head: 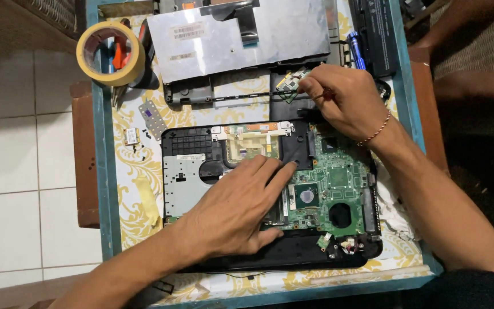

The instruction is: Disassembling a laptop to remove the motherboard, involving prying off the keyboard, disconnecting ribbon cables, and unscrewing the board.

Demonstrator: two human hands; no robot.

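An opened black laptop base (293, 257) lies on the small table, its green motherboard (338, 183) bare on the right side. My left hand (241, 206) rests flat on the motherboard and base, fingers apart, index finger reaching toward the black upper section. My right hand (341, 100) is at the laptop's top right corner, fingers pinched on a thin red-handled screwdriver (322, 93), right next to a small green circuit board (293, 83).
A removed keyboard, silver underside up (241, 34), and a black frame piece (190, 94) lie at the back. A yellow tape roll (110, 54) sits back left, a blue torch (357, 48) and black battery (378, 34) back right. Small screws and a metal bracket (152, 117) lie left. Another person's arm (475, 80) is at far right.
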